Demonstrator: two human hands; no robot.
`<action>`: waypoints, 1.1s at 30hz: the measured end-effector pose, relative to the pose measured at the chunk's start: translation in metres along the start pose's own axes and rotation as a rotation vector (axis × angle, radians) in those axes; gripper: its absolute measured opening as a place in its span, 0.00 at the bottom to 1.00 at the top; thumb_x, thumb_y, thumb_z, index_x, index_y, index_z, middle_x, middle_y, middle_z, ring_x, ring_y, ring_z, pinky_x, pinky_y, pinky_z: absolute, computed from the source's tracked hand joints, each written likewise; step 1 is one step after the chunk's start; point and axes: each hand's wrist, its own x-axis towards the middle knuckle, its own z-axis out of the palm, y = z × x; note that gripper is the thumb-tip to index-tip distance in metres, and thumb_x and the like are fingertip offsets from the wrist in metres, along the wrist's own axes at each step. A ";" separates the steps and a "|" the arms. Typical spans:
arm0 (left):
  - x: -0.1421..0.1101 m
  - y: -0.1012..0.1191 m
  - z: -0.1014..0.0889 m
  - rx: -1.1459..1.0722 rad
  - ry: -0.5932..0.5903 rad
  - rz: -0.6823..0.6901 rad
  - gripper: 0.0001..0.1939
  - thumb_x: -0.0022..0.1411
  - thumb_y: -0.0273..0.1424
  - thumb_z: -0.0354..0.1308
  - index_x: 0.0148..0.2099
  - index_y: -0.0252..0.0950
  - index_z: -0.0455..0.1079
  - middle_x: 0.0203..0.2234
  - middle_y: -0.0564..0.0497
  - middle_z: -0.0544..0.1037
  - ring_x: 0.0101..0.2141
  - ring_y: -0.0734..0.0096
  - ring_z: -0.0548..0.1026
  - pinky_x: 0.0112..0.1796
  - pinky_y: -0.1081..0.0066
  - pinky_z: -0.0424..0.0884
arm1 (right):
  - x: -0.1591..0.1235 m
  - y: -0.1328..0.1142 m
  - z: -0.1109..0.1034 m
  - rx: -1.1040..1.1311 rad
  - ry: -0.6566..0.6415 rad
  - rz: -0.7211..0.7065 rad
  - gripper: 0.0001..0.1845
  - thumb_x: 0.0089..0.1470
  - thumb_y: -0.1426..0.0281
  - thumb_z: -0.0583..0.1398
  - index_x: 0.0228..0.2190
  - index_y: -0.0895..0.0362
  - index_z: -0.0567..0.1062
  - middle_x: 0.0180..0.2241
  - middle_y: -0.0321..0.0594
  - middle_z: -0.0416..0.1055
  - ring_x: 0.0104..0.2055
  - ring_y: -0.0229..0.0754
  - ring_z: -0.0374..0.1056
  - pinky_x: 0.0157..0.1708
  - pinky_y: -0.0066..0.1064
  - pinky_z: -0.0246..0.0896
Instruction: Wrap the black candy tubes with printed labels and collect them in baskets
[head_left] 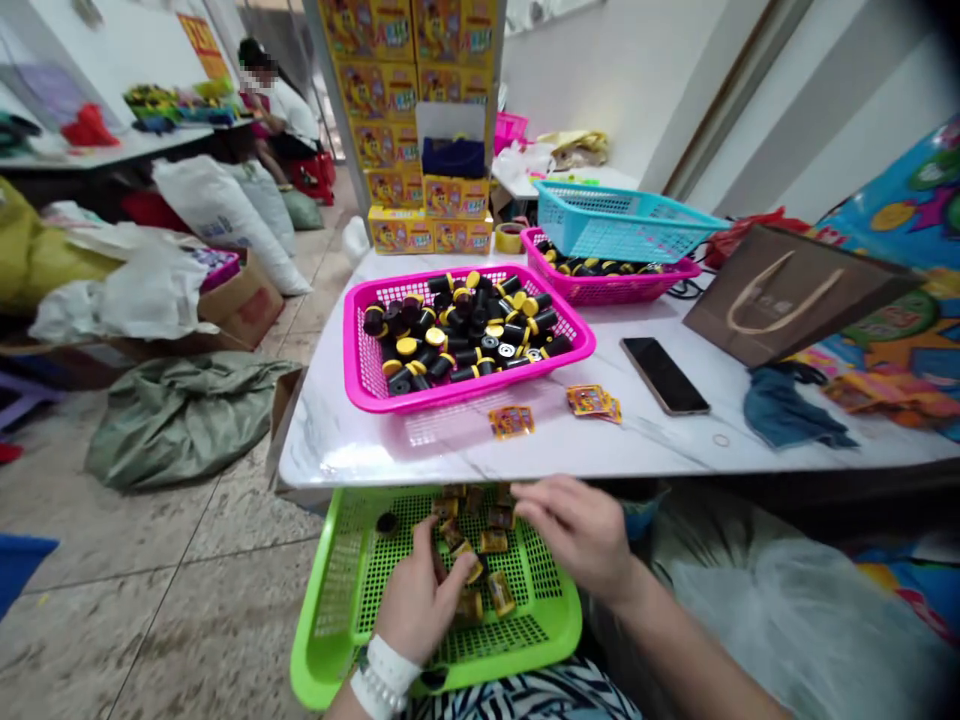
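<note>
"What's underfoot?"
"A mottled grey-brown tiled floor (236, 610)."
"And in front?"
"A glossy white, grey-veined table (675, 445), light glinting near its left corner."
"And beyond?"
"A plain white wall (592, 100)."

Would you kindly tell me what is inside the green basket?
Small yellow-brown cylinders and a dark round piece lie in the green basket. The left hand covers part of the inside and the table hides the far end; anything there cannot be seen.

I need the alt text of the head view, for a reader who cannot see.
A person's left hand touches a small yellow-labelled cylinder among others inside a green plastic basket; the right hand hovers nearby. On the white marbled table, a pink plastic basket holds black cylinders with yellow caps.
</note>
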 end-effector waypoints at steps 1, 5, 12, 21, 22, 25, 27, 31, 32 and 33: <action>0.002 -0.001 -0.003 0.112 0.056 0.043 0.32 0.61 0.50 0.55 0.57 0.31 0.61 0.19 0.52 0.73 0.21 0.62 0.72 0.24 0.70 0.58 | 0.017 0.009 -0.007 -0.106 0.047 -0.001 0.13 0.57 0.72 0.62 0.44 0.52 0.79 0.31 0.41 0.76 0.32 0.42 0.73 0.35 0.33 0.70; 0.000 0.000 -0.003 0.218 -0.030 0.141 0.25 0.63 0.48 0.52 0.51 0.32 0.69 0.21 0.49 0.73 0.23 0.61 0.72 0.27 0.68 0.60 | 0.070 0.052 -0.012 -0.394 0.005 0.094 0.08 0.52 0.67 0.66 0.37 0.52 0.83 0.31 0.40 0.74 0.31 0.41 0.70 0.35 0.34 0.68; -0.003 0.024 0.002 -0.111 0.005 0.133 0.15 0.60 0.42 0.58 0.39 0.35 0.74 0.19 0.52 0.72 0.22 0.70 0.69 0.26 0.72 0.63 | 0.071 0.070 0.004 -0.330 0.004 0.073 0.06 0.54 0.73 0.63 0.27 0.56 0.80 0.28 0.37 0.74 0.32 0.40 0.70 0.36 0.31 0.64; 0.024 0.082 -0.009 -0.708 0.096 0.124 0.20 0.57 0.42 0.63 0.45 0.32 0.71 0.25 0.53 0.74 0.18 0.80 0.65 0.19 0.78 0.62 | 0.046 0.025 0.008 -0.329 0.195 -0.069 0.07 0.59 0.72 0.59 0.29 0.57 0.76 0.23 0.36 0.66 0.25 0.38 0.62 0.28 0.31 0.58; 0.026 0.083 -0.008 -0.745 0.096 0.126 0.21 0.56 0.42 0.64 0.46 0.33 0.70 0.25 0.53 0.73 0.18 0.81 0.64 0.19 0.78 0.62 | 0.037 0.016 0.013 -0.315 0.188 -0.085 0.06 0.58 0.72 0.59 0.30 0.57 0.75 0.23 0.36 0.67 0.25 0.38 0.61 0.27 0.30 0.58; 0.025 0.078 -0.007 -0.795 0.073 0.122 0.16 0.56 0.40 0.64 0.40 0.32 0.72 0.19 0.56 0.70 0.17 0.81 0.62 0.18 0.79 0.59 | 0.007 -0.008 0.027 -0.235 0.147 -0.075 0.04 0.57 0.74 0.60 0.30 0.56 0.75 0.24 0.36 0.67 0.25 0.37 0.62 0.28 0.30 0.59; 0.023 0.070 -0.009 -0.764 0.041 0.121 0.12 0.56 0.38 0.64 0.35 0.32 0.73 0.17 0.56 0.70 0.17 0.81 0.62 0.20 0.79 0.60 | -0.007 -0.016 0.030 -0.148 0.120 0.058 0.04 0.55 0.71 0.62 0.35 0.56 0.74 0.27 0.37 0.68 0.28 0.38 0.64 0.29 0.30 0.61; 0.019 0.056 -0.017 -0.567 -0.124 0.150 0.08 0.54 0.33 0.64 0.28 0.32 0.75 0.22 0.51 0.76 0.23 0.75 0.69 0.27 0.75 0.66 | -0.016 -0.015 0.025 0.159 -0.105 0.427 0.15 0.55 0.62 0.62 0.43 0.57 0.73 0.33 0.40 0.70 0.31 0.39 0.66 0.26 0.28 0.61; 0.017 0.054 -0.018 -0.525 -0.147 0.153 0.08 0.54 0.33 0.63 0.28 0.32 0.75 0.22 0.51 0.76 0.24 0.75 0.70 0.28 0.74 0.66 | -0.017 -0.014 0.025 0.229 -0.188 0.483 0.12 0.57 0.61 0.61 0.38 0.57 0.73 0.29 0.38 0.69 0.28 0.37 0.64 0.24 0.26 0.59; 0.015 0.053 -0.018 -0.503 -0.135 0.151 0.09 0.55 0.33 0.63 0.27 0.32 0.74 0.22 0.51 0.76 0.24 0.75 0.69 0.29 0.74 0.66 | -0.018 -0.013 0.026 0.274 -0.243 0.523 0.12 0.58 0.61 0.59 0.31 0.57 0.73 0.25 0.34 0.67 0.25 0.35 0.61 0.23 0.26 0.56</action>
